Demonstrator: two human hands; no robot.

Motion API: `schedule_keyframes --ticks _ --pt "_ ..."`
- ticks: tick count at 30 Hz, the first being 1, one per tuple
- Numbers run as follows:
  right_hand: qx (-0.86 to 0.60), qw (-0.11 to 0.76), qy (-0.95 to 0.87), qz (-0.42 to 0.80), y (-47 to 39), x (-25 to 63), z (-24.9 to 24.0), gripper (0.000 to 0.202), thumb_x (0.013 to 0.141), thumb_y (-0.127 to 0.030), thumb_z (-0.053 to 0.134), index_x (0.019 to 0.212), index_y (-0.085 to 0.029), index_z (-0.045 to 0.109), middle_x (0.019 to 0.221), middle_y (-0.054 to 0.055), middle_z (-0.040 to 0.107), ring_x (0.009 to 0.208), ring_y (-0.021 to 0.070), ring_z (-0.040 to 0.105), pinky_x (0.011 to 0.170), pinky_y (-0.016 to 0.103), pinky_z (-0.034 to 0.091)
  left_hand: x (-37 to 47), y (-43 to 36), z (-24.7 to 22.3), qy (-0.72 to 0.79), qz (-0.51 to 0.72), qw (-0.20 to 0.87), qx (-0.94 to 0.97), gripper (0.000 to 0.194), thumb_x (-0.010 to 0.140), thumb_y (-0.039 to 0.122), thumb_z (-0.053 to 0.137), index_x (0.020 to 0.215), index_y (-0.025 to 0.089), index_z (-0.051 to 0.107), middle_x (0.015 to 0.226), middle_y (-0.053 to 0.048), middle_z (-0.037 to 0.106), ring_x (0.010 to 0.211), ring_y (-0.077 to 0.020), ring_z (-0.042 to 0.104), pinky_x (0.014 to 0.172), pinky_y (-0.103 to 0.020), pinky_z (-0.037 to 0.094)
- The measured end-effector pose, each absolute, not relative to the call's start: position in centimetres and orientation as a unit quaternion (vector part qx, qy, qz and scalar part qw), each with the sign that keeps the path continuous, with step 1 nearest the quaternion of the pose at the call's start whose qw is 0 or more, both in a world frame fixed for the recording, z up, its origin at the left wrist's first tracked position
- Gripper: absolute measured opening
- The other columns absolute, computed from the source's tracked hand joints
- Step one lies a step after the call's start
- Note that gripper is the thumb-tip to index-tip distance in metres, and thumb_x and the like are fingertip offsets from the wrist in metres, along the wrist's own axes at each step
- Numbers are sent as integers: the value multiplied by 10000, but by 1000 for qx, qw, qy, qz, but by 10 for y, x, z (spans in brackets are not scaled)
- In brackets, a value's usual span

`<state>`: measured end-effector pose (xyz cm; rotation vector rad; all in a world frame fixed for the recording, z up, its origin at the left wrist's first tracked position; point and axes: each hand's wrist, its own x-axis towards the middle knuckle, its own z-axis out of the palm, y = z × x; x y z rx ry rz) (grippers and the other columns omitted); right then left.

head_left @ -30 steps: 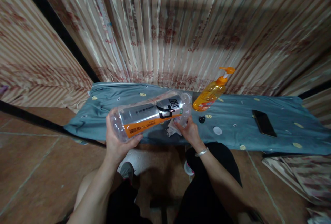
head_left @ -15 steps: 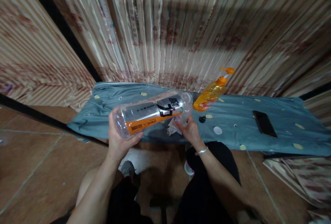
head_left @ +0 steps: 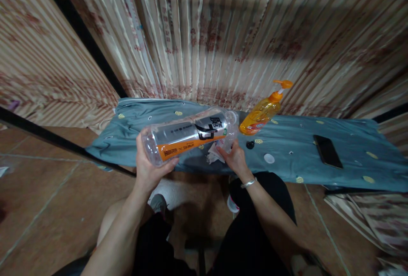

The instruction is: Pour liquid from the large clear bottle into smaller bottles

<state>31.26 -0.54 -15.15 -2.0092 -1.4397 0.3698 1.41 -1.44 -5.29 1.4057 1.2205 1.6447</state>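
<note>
A large clear plastic bottle (head_left: pixel 181 133) with a silver, black and orange label is held tilted above the blue cloth, its neck toward the right. My left hand (head_left: pixel 151 169) is wrapped around the bottle's base end. Near the bottle's shoulder, my right hand (head_left: pixel 235 157) is closed on a crumpled white tissue (head_left: pixel 215 155) that hangs below the bottle. The fingers behind the bottle are partly hidden. Just beyond the neck stands an orange pump bottle (head_left: pixel 259 114) of yellow liquid. A small black object (head_left: pixel 250 144) and a white disc (head_left: pixel 269 158) lie right of my right hand.
A blue patterned cloth (head_left: pixel 306 140) covers the narrow bench in front of me. Toward its right end lies a black phone (head_left: pixel 329 152). Striped curtains (head_left: pixel 204 33) hang behind, with a dark metal pole (head_left: pixel 79 29) at the left. My legs are below the bench edge.
The view has shifted slightly. Both hands keep their holds, and the bottle stays in nearly the same pose.
</note>
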Motion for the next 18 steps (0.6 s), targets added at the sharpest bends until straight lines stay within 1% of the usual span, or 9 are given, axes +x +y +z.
schedule_keyframes --ticks 5,9,14,18 --pt "-754 323 -551 151 -6 313 -152 607 893 -456 809 1359 -124 605 1084 177 851 995 353 840 782 367 619 14 -14 -52 468 624 320 538 1052 393 589 1048 1261 206 594 1264 -146 702 1266 -411 708 1177 -611 546" --pt "-756 320 -550 149 -7 313 -151 620 893 -461 818 1365 -122 600 1105 185 848 994 355 840 783 369 619 13 -14 -53 460 625 320 544 1094 407 597 1046 1320 213 582 1290 -141 694 1260 -395 707 1179 -598 543" --pt "-757 320 -550 144 -7 311 -150 577 899 -445 828 1342 -143 617 1081 168 845 967 343 838 771 366 619 13 -13 -55 458 629 307 548 1085 419 603 1041 1326 218 587 1292 -149 682 1255 -404 707 1175 -613 548" --pt "-762 314 -548 146 -6 311 -151 574 909 -442 813 1356 -141 613 1083 175 845 966 352 839 790 399 638 12 -13 -55 468 628 300 545 1124 395 620 1044 1337 217 582 1312 -154 680 1284 -413 688 1205 -623 512"
